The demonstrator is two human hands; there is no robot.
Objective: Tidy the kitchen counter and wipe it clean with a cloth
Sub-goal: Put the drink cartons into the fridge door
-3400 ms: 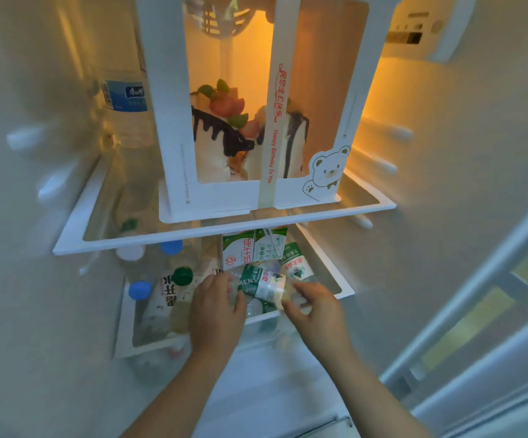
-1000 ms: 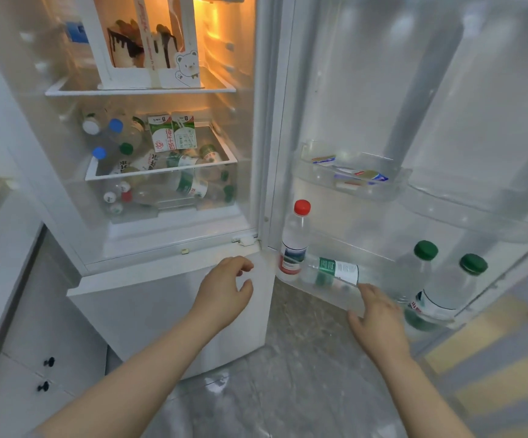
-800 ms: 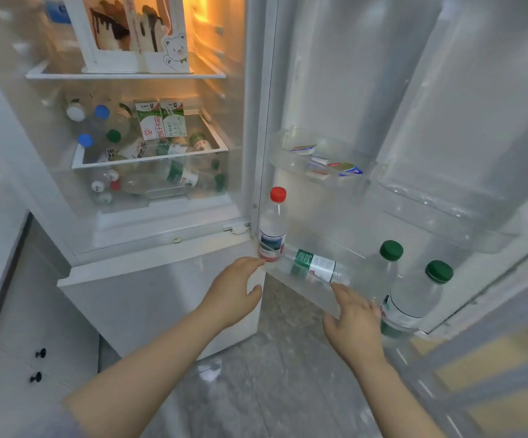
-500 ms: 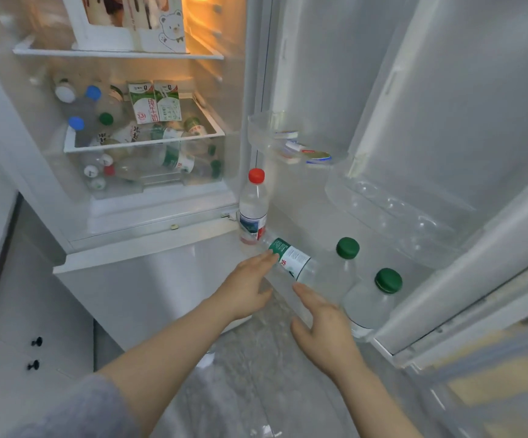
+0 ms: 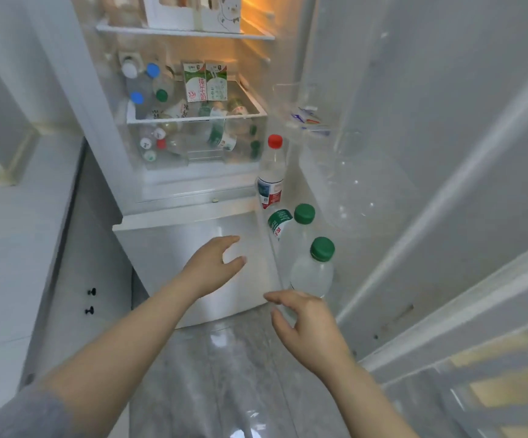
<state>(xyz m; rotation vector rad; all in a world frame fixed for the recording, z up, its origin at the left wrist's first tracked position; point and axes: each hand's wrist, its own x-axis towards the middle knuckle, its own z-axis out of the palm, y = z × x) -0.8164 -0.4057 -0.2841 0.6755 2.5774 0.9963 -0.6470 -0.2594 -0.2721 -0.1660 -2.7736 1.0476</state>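
The fridge stands open in front of me, its door [image 5: 414, 153] swung partway round on the right. The lowest door rack holds a red-capped water bottle [image 5: 271, 175] and two green-capped bottles [image 5: 314, 267] [image 5: 300, 219]. My left hand [image 5: 212, 263] hovers empty, fingers loosely spread, before the white lower freezer door [image 5: 167, 241]. My right hand [image 5: 306, 327] is open too, just below the nearer green-capped bottle at the door rack's edge; contact is unclear. Inside, a clear drawer [image 5: 193, 143] holds several bottles, with two green milk cartons [image 5: 205, 80] on the shelf above.
A white cake box [image 5: 193, 11] sits on the top shelf. Small sachets [image 5: 310, 121] lie in the upper door rack. White counter and cabinet with black knobs [image 5: 90, 300] are at left. Grey marble floor [image 5: 224, 374] lies below my arms.
The door has swung further toward the fridge body, carrying its bottles leftward. My left hand drew back from the lying bottle; my right hand slid down toward the door's lower corner.
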